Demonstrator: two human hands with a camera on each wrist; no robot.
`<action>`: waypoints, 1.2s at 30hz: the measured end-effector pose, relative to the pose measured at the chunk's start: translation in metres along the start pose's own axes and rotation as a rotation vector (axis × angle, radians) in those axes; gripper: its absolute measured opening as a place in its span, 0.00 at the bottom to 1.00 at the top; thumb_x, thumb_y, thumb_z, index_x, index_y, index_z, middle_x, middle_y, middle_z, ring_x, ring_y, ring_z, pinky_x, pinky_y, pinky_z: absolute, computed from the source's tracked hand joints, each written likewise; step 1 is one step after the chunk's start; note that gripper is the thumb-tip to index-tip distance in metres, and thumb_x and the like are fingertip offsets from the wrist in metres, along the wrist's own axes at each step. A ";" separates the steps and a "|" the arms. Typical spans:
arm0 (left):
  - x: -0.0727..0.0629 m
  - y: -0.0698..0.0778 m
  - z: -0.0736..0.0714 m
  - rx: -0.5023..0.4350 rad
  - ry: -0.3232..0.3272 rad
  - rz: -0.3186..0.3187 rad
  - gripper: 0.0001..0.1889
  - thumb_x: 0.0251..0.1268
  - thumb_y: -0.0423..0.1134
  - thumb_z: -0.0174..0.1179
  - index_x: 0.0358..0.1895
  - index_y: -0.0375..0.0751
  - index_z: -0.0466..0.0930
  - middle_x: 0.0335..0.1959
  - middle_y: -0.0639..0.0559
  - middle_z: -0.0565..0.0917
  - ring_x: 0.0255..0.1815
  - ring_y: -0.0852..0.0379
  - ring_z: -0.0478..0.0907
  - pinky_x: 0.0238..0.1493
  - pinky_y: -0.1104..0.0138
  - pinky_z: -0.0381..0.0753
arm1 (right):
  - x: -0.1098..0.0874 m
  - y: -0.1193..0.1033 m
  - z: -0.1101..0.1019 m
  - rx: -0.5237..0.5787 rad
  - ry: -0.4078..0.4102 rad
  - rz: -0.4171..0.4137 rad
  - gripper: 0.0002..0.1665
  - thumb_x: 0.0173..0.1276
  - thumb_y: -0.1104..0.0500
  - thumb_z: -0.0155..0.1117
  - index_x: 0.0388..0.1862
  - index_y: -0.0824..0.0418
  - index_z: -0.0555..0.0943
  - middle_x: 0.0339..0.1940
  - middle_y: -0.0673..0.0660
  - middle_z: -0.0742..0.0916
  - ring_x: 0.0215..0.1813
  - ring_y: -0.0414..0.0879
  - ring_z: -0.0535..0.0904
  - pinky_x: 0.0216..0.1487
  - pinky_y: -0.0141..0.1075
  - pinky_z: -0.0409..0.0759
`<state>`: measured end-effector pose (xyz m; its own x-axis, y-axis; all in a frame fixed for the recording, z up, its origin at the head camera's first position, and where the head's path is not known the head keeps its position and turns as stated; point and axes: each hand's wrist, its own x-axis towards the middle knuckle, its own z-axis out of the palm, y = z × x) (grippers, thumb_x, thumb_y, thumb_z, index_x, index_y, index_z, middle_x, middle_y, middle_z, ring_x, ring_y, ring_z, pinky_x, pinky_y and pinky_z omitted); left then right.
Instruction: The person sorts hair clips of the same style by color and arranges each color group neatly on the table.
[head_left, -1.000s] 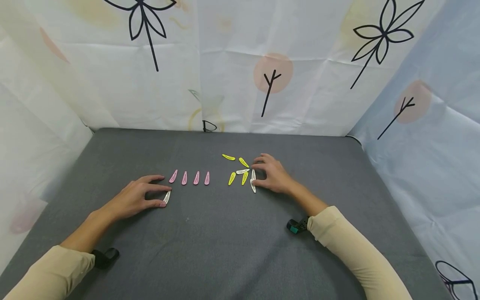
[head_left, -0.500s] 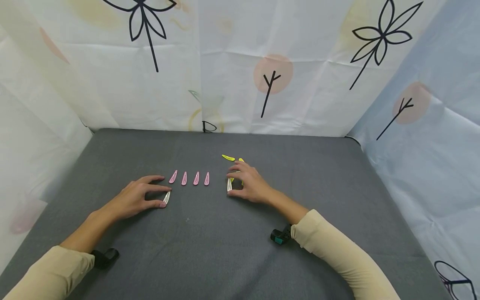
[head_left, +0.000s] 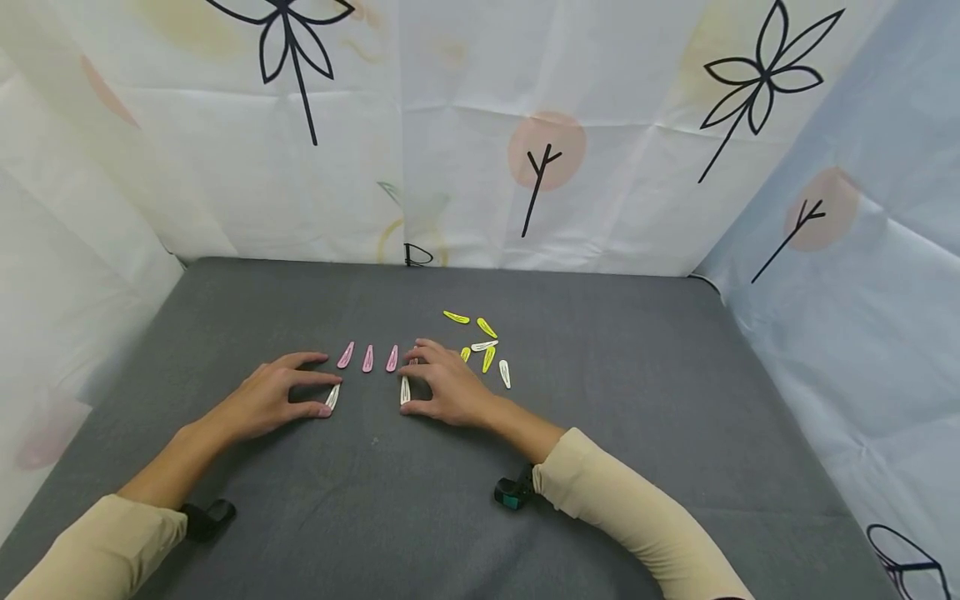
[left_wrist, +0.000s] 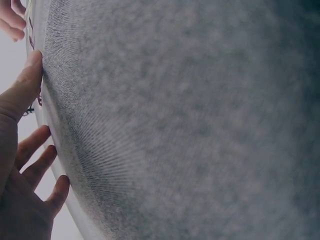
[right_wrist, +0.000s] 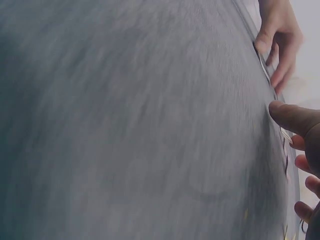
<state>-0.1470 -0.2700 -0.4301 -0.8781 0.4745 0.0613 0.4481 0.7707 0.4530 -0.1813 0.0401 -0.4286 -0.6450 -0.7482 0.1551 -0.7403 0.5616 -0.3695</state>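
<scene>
A row of several pink hair clips point(head_left: 367, 359) lies on the grey table, the rightmost one partly covered by my right hand point(head_left: 447, 388). That hand pinches a white hair clip point(head_left: 406, 391) lengthwise between thumb and finger, just in front of the row's right end. Below the row's left end, my left hand point(head_left: 279, 388) has thumb and index finger at the two ends of another white snap clip point(head_left: 333, 396). In the right wrist view, the right thumb point(right_wrist: 292, 116) and a pale clip point(right_wrist: 286, 135) show close to the cloth.
Right of the right hand lie several yellow hair clips point(head_left: 486, 327), one partly hidden by the hand. Among them is a white clip point(head_left: 483, 345), with a second white clip point(head_left: 505, 374) beside them. Printed white curtains point(head_left: 465, 167) hang behind and along both sides of the table.
The right hand has carried a white clip leftward from the yellow group to the pink row's right end. The left hand has stayed in place with its clip.
</scene>
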 end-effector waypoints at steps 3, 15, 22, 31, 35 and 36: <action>0.000 -0.001 0.000 0.003 0.003 0.002 0.26 0.57 0.56 0.71 0.58 0.50 0.85 0.66 0.37 0.73 0.67 0.34 0.68 0.57 0.35 0.62 | 0.007 -0.008 0.004 -0.019 -0.009 0.004 0.32 0.63 0.44 0.74 0.61 0.58 0.82 0.66 0.58 0.77 0.78 0.56 0.59 0.70 0.53 0.63; 0.000 -0.001 0.001 0.011 0.008 0.006 0.26 0.56 0.55 0.72 0.58 0.49 0.85 0.66 0.36 0.74 0.66 0.34 0.68 0.57 0.34 0.62 | 0.026 -0.031 0.020 -0.084 -0.017 0.038 0.32 0.63 0.39 0.71 0.62 0.52 0.82 0.69 0.55 0.75 0.80 0.55 0.53 0.73 0.56 0.57; 0.001 -0.002 0.002 0.013 0.007 0.010 0.27 0.56 0.55 0.71 0.58 0.49 0.85 0.65 0.36 0.74 0.66 0.34 0.68 0.57 0.34 0.63 | 0.031 -0.035 0.024 -0.094 -0.032 0.060 0.32 0.63 0.38 0.71 0.62 0.51 0.82 0.72 0.54 0.74 0.80 0.55 0.53 0.73 0.57 0.57; 0.001 -0.002 0.003 0.004 0.012 0.014 0.26 0.56 0.55 0.72 0.58 0.49 0.85 0.65 0.36 0.74 0.66 0.34 0.68 0.57 0.33 0.63 | 0.034 -0.036 0.028 -0.080 -0.024 0.061 0.33 0.62 0.38 0.72 0.61 0.52 0.83 0.71 0.55 0.74 0.80 0.55 0.53 0.72 0.60 0.57; 0.000 -0.002 0.003 0.001 0.013 0.012 0.26 0.56 0.54 0.72 0.58 0.49 0.85 0.66 0.36 0.73 0.66 0.34 0.68 0.56 0.34 0.63 | 0.035 -0.036 0.029 -0.079 -0.020 0.062 0.33 0.61 0.38 0.72 0.61 0.52 0.83 0.71 0.54 0.74 0.80 0.55 0.53 0.72 0.60 0.58; 0.000 -0.002 0.003 0.002 0.015 0.014 0.26 0.56 0.54 0.72 0.58 0.48 0.85 0.65 0.36 0.74 0.66 0.34 0.68 0.57 0.34 0.63 | 0.035 -0.036 0.029 -0.079 -0.019 0.061 0.33 0.61 0.38 0.73 0.61 0.52 0.83 0.71 0.54 0.75 0.80 0.55 0.53 0.72 0.60 0.58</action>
<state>-0.1476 -0.2702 -0.4334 -0.8744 0.4784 0.0809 0.4603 0.7651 0.4503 -0.1715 -0.0167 -0.4367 -0.6862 -0.7180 0.1164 -0.7129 0.6321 -0.3037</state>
